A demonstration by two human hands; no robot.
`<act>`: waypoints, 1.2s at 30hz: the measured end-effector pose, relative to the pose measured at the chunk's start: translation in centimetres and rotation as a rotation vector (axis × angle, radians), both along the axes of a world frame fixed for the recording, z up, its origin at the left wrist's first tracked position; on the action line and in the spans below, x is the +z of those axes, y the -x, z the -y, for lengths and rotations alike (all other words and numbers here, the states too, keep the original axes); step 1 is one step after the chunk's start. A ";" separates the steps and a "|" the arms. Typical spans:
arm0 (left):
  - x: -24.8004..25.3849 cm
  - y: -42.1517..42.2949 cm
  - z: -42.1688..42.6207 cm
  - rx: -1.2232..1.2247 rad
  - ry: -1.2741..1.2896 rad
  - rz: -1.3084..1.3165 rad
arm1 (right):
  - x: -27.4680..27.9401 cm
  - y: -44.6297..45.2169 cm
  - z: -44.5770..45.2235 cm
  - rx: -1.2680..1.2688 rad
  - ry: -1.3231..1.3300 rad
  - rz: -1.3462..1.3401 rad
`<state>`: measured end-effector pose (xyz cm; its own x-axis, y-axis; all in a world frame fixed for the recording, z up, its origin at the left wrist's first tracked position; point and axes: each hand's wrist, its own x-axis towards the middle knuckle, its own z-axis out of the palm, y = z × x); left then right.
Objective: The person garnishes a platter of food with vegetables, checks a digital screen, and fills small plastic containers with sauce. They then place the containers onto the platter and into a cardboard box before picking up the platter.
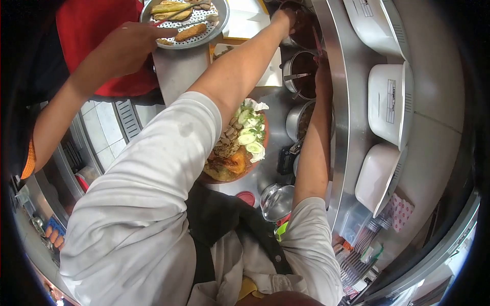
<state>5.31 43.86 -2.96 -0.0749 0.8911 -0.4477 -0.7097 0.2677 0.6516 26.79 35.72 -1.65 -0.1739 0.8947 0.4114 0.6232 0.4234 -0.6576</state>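
Observation:
My left hand (287,21) is at the near rim of a metal pot (284,40) of dark reddish sauce at the top; its fingers are curled there, partly lost in shadow. My right hand (322,71) is closed around a thin red-handled utensil (318,42) that reaches into the same pot; its tip is hidden. Just below is a second pot (288,71) of dark sauce with a metal spoon (298,76) in it. Under my left arm, a round platter (266,133) carries cucumber slices (247,138), cabbage, sliced brown pieces and a golden fried piece (236,164).
A co-worker's hand (133,46) points over a perforated metal tray (224,15) with fried food and tongs. A third pot (293,122), a clear bowl (278,201) and a red lid (246,198) stand nearer. White tubs (392,104) line the steel shelf (352,117) at right.

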 end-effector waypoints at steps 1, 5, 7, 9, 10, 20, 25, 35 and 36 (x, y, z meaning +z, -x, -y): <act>0.0 0.0 0.1 0.000 0.001 0.005 | 0.4 0.5 0.0 0.031 -0.156 0.160; 1.3 0.4 1.1 0.021 0.031 0.067 | 1.8 2.7 2.0 -0.125 -0.058 0.333; 1.3 0.7 1.3 0.024 0.044 0.110 | 0.9 2.5 1.7 -0.153 -0.147 0.393; 0.5 0.6 0.6 0.007 0.037 0.142 | 0.9 2.2 1.8 -0.144 -0.139 0.402; 0.0 0.5 0.3 -0.002 0.020 0.167 | 1.2 2.4 2.1 -0.139 -0.136 0.407; -0.8 1.0 0.4 -0.037 -0.010 0.264 | 1.8 3.2 3.4 -0.151 -0.016 0.213; 0.3 2.0 2.0 0.040 -0.046 0.306 | 0.5 2.7 3.6 -0.232 0.279 -0.334; 5.3 3.4 15.0 -0.187 -0.269 0.541 | 2.3 6.1 3.4 -0.100 0.497 -0.805; 5.6 3.6 17.7 -0.205 -0.271 0.507 | 3.2 7.2 5.8 -0.075 0.502 -0.928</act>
